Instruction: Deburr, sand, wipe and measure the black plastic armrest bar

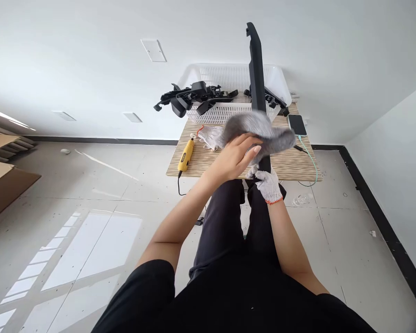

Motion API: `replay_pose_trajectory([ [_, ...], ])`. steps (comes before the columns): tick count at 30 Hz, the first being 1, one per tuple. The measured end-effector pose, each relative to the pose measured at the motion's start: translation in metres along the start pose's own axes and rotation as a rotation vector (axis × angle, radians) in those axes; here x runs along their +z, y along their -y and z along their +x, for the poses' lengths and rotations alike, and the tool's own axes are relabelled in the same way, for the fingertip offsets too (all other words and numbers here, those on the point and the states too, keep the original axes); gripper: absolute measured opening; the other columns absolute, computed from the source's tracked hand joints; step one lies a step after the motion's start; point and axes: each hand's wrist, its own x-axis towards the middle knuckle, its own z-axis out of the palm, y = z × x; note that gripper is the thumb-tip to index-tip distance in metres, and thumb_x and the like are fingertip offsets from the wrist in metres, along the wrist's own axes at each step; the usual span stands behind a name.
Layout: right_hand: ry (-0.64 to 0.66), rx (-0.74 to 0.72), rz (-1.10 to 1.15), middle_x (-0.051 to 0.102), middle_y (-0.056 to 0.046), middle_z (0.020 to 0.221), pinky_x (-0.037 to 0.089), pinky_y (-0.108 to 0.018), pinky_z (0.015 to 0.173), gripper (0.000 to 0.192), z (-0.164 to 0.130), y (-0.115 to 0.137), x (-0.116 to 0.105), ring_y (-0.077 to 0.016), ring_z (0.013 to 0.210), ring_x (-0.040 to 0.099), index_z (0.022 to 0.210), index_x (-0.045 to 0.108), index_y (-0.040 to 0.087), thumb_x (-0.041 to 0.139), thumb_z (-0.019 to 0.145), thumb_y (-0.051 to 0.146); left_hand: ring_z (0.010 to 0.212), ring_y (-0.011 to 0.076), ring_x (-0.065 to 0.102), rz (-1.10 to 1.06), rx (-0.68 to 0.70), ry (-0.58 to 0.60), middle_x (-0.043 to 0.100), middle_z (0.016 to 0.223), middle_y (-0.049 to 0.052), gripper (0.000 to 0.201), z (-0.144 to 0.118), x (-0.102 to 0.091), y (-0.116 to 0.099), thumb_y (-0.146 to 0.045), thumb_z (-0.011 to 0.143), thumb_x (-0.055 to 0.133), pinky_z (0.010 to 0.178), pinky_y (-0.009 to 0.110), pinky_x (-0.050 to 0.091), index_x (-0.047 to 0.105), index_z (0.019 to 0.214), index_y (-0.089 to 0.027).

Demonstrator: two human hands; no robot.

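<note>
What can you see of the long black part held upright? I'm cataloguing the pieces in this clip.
The long black part is a narrow, matte, plastic-looking bar with a hooked top end, standing nearly upright in front of the white basket. The gloved right hand grips its lower end near the table edge. The bare left hand presses a blurred grey cloth around its lower middle.
</note>
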Motion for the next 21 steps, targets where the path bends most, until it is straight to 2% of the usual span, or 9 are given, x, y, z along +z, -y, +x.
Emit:
replay_pose_trajectory([
  [1,-0.017,0.013,0.007,0.061,0.002,0.069,0.052,-0.035,0.061,0.024,0.000,-0.001,0.000,-0.0162,0.064,0.058,0.081,0.059,0.024,0.066,0.059,0.016,0.129,0.0276,0.055,0.032,0.010,0.034,0.063,0.126,0.011,0.036,0.001,0.010,0.000,-0.044,0.101,0.041,0.113,0.046,0.040,0.062,0.117,-0.019],
  [3,-0.042,0.048,0.007,0.061,0.003,0.068,0.052,-0.034,0.058,0.027,0.000,-0.002,0.001,-0.0163,0.063,0.058,0.083,0.058,0.025,0.065,0.058,0.016,0.127,0.0271,0.056,0.065,-0.062,-0.087,0.063,0.127,0.016,0.034,0.005,0.030,0.012,-0.036,0.100,0.043,0.110,0.042,0.043,0.056,0.124,-0.015],
  [5,-0.034,0.076,-0.011,0.059,0.003,0.065,0.052,-0.034,0.057,0.027,0.000,-0.002,0.002,-0.0163,0.061,0.058,0.082,0.057,0.025,0.064,0.057,0.015,0.128,0.0258,0.056,-0.014,-0.176,-0.187,0.062,0.130,0.016,0.033,0.010,0.047,0.031,-0.033,0.099,0.046,0.109,0.037,0.043,0.055,0.125,-0.015],
  [8,0.018,0.085,-0.041,0.056,0.004,0.061,0.051,-0.033,0.055,0.023,-0.002,-0.001,0.001,-0.0147,0.056,0.055,0.076,0.057,0.023,0.064,0.056,0.012,0.126,0.0247,0.058,-0.211,-0.304,-0.144,0.069,0.120,0.011,0.029,0.019,0.060,0.056,-0.037,0.099,0.046,0.109,0.034,0.044,0.061,0.114,-0.017],
  [11,0.077,0.111,-0.054,0.056,0.003,0.060,0.050,-0.032,0.055,0.020,-0.002,-0.001,0.000,-0.0144,0.054,0.055,0.073,0.057,0.022,0.063,0.058,0.012,0.119,0.0239,0.061,-0.358,-0.466,-0.310,0.070,0.104,0.007,0.033,0.029,0.065,0.066,-0.046,0.099,0.046,0.104,0.033,0.046,0.064,0.102,-0.019],
  [14,0.076,0.162,-0.054,0.058,0.003,0.062,0.049,-0.032,0.055,0.022,-0.001,-0.003,0.001,-0.0149,0.054,0.057,0.076,0.056,0.022,0.063,0.057,0.011,0.085,0.0193,0.062,-0.445,-0.504,-0.506,0.056,0.071,0.002,0.046,0.040,0.070,0.070,-0.058,0.097,0.045,0.081,0.030,0.050,0.054,0.072,-0.020],
  [16,0.052,0.172,-0.045,0.059,0.003,0.065,0.049,-0.031,0.055,0.025,0.000,-0.005,0.003,-0.0140,0.054,0.056,0.078,0.055,0.021,0.063,0.057,0.011,0.062,0.0135,0.048,-0.489,-0.482,-0.574,0.037,0.058,-0.002,0.055,0.048,0.077,0.071,-0.064,0.093,0.049,0.062,0.027,0.042,0.039,0.060,-0.022],
  [18,0.023,0.186,-0.003,0.058,0.004,0.065,0.048,-0.029,0.053,0.028,0.002,-0.005,0.005,-0.0133,0.055,0.056,0.081,0.054,0.021,0.064,0.057,0.013,0.054,0.0100,0.033,-0.558,-0.486,-0.604,0.028,0.055,-0.004,0.059,0.057,0.084,0.074,-0.066,0.090,0.054,0.053,0.026,0.030,0.030,0.057,-0.023],
  [21,-0.016,0.241,0.074,0.057,0.005,0.064,0.046,-0.027,0.049,0.031,0.006,-0.004,0.008,-0.0136,0.055,0.057,0.081,0.051,0.021,0.065,0.054,0.016,0.052,0.0084,0.027,-0.706,-0.541,-0.606,0.029,0.053,-0.005,0.059,0.072,0.090,0.081,-0.062,0.089,0.058,0.050,0.026,0.022,0.031,0.056,-0.023],
])
